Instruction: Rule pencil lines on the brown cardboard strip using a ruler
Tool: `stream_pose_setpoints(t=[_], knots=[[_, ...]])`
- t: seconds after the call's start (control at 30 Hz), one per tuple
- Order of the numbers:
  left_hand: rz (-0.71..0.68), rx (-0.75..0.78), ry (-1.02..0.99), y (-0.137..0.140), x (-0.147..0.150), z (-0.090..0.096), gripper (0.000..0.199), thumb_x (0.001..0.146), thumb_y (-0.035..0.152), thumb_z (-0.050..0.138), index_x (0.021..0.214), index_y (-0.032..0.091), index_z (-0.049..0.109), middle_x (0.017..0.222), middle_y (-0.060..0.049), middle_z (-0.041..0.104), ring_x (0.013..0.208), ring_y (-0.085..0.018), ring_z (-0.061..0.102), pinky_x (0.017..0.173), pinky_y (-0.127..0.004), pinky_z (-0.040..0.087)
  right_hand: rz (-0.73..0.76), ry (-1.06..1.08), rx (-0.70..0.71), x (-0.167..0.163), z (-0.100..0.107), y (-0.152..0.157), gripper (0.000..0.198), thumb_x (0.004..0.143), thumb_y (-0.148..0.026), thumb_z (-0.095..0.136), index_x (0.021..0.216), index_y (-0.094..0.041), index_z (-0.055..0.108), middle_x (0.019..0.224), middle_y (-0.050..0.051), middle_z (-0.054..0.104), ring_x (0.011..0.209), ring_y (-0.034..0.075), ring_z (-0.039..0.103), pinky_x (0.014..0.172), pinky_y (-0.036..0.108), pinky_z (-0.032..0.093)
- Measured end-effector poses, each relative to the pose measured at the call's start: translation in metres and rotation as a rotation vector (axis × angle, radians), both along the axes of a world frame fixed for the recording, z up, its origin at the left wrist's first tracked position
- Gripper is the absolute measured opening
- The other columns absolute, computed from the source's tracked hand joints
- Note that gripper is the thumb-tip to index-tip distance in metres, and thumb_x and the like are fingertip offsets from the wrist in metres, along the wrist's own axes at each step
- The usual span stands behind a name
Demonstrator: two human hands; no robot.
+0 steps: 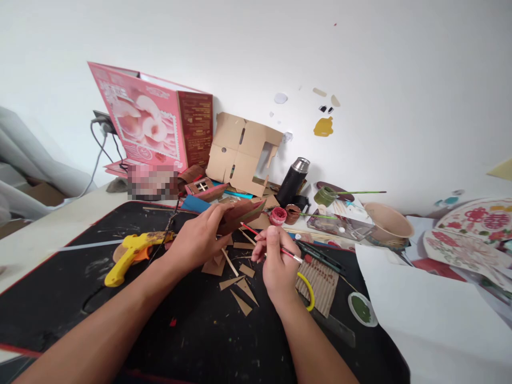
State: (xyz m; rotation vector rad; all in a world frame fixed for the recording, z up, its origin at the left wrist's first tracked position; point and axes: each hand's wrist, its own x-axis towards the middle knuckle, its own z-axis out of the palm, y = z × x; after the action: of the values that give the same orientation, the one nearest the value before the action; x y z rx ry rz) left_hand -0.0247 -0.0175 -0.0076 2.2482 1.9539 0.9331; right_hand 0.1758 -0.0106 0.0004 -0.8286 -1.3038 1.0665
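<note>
Two grips, centre frame: left hand (204, 234) holds brown cardboard piece (242, 214), right hand (278, 261) pinches thin red stick (251, 230). Cardboard likely light, stiffish, crushable; hold by edges. Stick probably rigid; grip mid-shaft.

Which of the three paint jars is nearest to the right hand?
The red jar, just beyond the right hand; the brown jar and green jar stand farther right.

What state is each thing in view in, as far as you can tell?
Brown cardboard piece: held in left hand
Red stick: held in right hand
Yellow glue gun: lying on its side
Black flask: standing
Red paint jar: open
Green paint jar: open
White dish: green paint inside
Pink box: standing
</note>
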Motion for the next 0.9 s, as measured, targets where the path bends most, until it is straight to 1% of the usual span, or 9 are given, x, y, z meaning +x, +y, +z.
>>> stream_pose_setpoints(t=[0.13,0.27,0.37,0.67,0.77,0.9], knots=[[-0.023,0.001,0.05,0.0,-0.0008,-0.0011,0.064,0.093,0.023,0.071,0.155,0.027,0.052,0.151,-0.013,0.069,0.134,-0.034,0.072,0.097,-0.041,0.065,-0.011,-0.007,-0.014,0.0005,-0.0027,0.0028,0.062,0.104,-0.077,0.061,0.08,-0.021,0.072,0.055,-0.001,0.064,0.044,0.014,0.062,0.042,0.023,0.047],[-0.049,-0.002,0.094,0.0002,-0.0014,-0.0031,0.064,0.093,0.024,0.073,0.154,0.025,0.052,0.156,-0.015,0.066,0.136,-0.035,0.071,0.097,-0.043,0.065,-0.015,-0.05,0.029,-0.0007,-0.0023,0.0012,0.061,0.105,-0.075,0.061,0.08,-0.021,0.072,0.057,0.0,0.067,0.044,0.014,0.063,0.044,0.024,0.048],[-0.066,-0.005,0.12,0.0001,-0.0009,-0.004,0.063,0.095,0.024,0.072,0.155,0.024,0.052,0.156,-0.016,0.066,0.135,-0.035,0.072,0.099,-0.044,0.065,-0.01,-0.084,0.051,-0.0014,-0.0013,0.0002,0.06,0.105,-0.075,0.06,0.08,-0.022,0.072,0.059,0.001,0.069,0.045,0.014,0.063,0.045,0.025,0.049],[-0.083,0.006,0.153,0.0,-0.0007,-0.0058,0.063,0.096,0.023,0.071,0.157,0.024,0.053,0.158,-0.018,0.064,0.136,-0.037,0.071,0.102,-0.046,0.065,-0.005,-0.091,0.053,-0.0016,-0.0035,0.0019,0.057,0.107,-0.072,0.06,0.08,-0.023,0.07,0.059,-0.001,0.065,0.045,0.013,0.061,0.046,0.025,0.048],[-0.089,0.009,0.155,-0.0002,-0.0001,-0.0056,0.062,0.098,0.023,0.07,0.157,0.025,0.053,0.157,-0.017,0.064,0.137,-0.037,0.07,0.102,-0.047,0.065,-0.01,-0.11,0.053,-0.0014,-0.0039,0.0021,0.057,0.107,-0.072,0.059,0.08,-0.023,0.07,0.058,-0.001,0.065,0.046,0.014,0.061,0.046,0.025,0.049],[-0.096,0.008,0.162,-0.0006,0.0016,-0.0044,0.062,0.098,0.022,0.07,0.157,0.025,0.052,0.156,-0.017,0.065,0.136,-0.037,0.071,0.099,-0.046,0.066,-0.037,-0.104,0.03,-0.0008,-0.001,0.0034,0.06,0.105,-0.076,0.061,0.077,-0.023,0.068,0.055,-0.002,0.063,0.045,0.014,0.06,0.045,0.025,0.048]])
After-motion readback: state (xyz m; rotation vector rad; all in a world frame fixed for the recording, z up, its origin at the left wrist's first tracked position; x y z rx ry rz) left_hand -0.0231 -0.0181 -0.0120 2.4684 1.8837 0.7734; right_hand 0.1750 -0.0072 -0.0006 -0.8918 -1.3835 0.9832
